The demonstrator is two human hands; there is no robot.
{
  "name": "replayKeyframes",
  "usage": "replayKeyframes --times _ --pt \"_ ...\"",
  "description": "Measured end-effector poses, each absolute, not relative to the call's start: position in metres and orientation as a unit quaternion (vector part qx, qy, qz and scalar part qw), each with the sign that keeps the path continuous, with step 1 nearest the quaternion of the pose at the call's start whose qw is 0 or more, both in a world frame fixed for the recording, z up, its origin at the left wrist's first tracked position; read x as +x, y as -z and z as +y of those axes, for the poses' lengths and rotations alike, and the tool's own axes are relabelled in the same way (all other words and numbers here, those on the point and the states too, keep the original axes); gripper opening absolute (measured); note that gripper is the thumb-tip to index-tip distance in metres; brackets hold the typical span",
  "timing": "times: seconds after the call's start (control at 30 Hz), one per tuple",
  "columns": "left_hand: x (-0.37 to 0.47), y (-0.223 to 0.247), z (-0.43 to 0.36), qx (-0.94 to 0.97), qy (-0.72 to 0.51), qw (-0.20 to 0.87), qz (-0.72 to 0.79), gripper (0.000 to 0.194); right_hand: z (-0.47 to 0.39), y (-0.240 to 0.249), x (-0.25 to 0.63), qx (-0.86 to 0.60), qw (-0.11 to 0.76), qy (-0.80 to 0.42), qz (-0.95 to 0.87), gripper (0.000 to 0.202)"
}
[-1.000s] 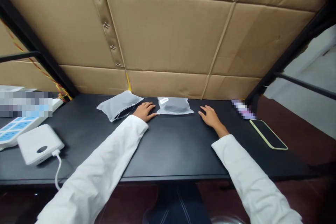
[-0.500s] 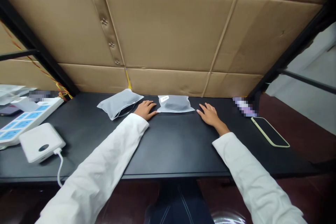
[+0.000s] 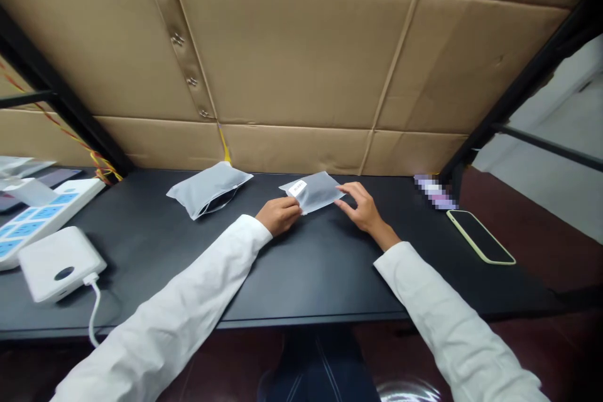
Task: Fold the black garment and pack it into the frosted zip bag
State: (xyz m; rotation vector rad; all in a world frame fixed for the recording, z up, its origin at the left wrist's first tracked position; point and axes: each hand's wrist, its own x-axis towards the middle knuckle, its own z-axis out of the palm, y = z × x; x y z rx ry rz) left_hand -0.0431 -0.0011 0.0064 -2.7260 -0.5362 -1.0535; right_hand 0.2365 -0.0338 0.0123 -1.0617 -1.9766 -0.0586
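Observation:
A small frosted plastic pouch with a white label at its left end is between my two hands, turned at a slant above the black table. My left hand is closed on the pouch's lower left corner. At the right end, the thumb and fingers of my right hand pinch the pouch's edge. Another frosted pouch lies to the left on the table, its mouth gaping a little toward me and showing something dark inside.
At the left are a white power strip and a white square charger with a cable. A phone in a pale green case lies at the right, near a blurred purple item. A cardboard wall rises behind the black table.
Both hands have moved in from beside the labelled pouch and taken hold of its ends. The pouch has turned from lying straight to slanting. The view has shifted slightly.

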Motion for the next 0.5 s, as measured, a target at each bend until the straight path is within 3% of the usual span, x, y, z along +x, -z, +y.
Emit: replayKeyframes --times 0.2,0.5 --pt "-0.027 -0.008 -0.024 -0.91 0.358 0.131 -0.163 0.028 -0.053 -0.014 0.192 -0.279 0.396 0.061 -0.873 0.009" --pt "-0.023 -0.014 -0.029 -0.918 0.342 0.156 -0.129 0.028 -0.058 -0.017 0.189 -0.289 0.382 0.077 -0.874 0.006"
